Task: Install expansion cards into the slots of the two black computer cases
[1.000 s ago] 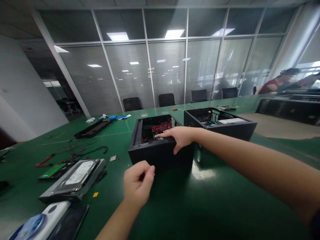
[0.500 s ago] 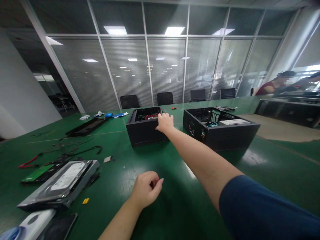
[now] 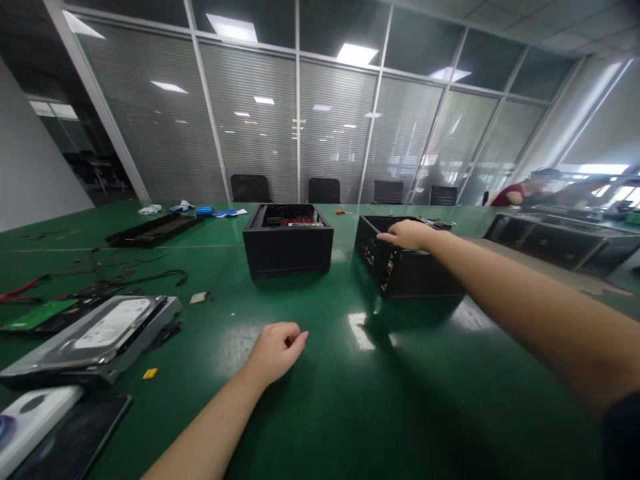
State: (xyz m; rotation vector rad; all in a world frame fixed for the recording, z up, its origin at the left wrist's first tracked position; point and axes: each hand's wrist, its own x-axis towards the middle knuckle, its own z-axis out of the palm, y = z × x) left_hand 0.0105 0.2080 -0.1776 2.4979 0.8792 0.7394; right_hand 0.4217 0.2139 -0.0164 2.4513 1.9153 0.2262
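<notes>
Two black computer cases lie on a green table with their upper sides off. At the near rim of the right computer case [image 3: 420,277] is my right hand [image 3: 407,235], its thumb pointing left and its other fingers bent over the edge, partly hidden. My right arm covers much of that case. The left computer case [image 3: 289,252] stands apart from both hands, a red circuit board [image 3: 299,221] visible inside. Resting on the table nearer to me, my left hand [image 3: 276,353] is loosely curled, with nothing visible in it.
On the left lie a hard drive [image 3: 113,327] in a metal bracket, a green circuit board [image 3: 43,315], cables, a yellow piece [image 3: 150,373] and a long black panel [image 3: 155,230]. An orange screwdriver [image 3: 343,212] lies farther back. Another person [image 3: 513,195] sits at far right.
My right hand has left the left computer case and moved right, onto the rim of the right one. My left hand stays curled on the table. The view has shifted slightly.
</notes>
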